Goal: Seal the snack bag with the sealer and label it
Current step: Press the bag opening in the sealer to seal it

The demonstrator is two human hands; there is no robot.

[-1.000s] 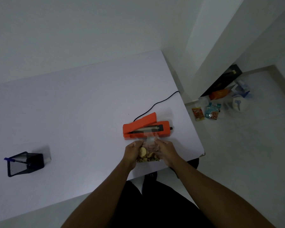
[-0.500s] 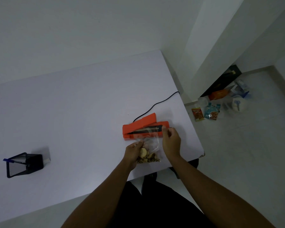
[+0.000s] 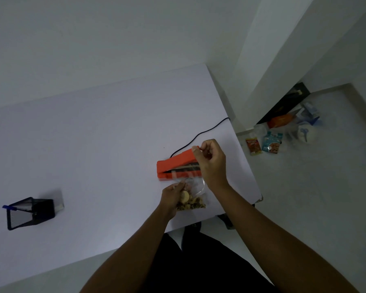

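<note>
Sealer (image 3: 178,166) sitting near the right edge of the tabletop (image 3: 93,144), lid propped up, cord (image 3: 199,136) trailing off behind it. Snack bag (image 3: 191,194) right in front of the sealer, clear top edge draped onto the sealing strip, snacks bunched at the end away from it.

Left hand (image 3: 171,197) pinching the bag's left side, grip closed on the plastic. Right hand (image 3: 209,163) up at the free end of the lid, fingers curled with the thumb on the lid tip; honestly can't tell if that counts as a proper grip or just resting there.

Stuff that could go sideways from here, just guessing:
- Bag mouth looks crinkled rather than flat across the strip, so pressing down now probably means a wrinkled seal with gaps.
- Only one hand on the bag, so the free corner nearest the right hand could slip back off the strip as the lid drops.
- Left fingertips sit pretty close to the sealer, so some pinch or heat risk if they creep forward.
- Snacks riding up toward the strip would ruin the seam.

Pen holder (image 3: 30,212) far off to the left of the sealer, with a blue pen poking out, presumably for the label later.
</note>
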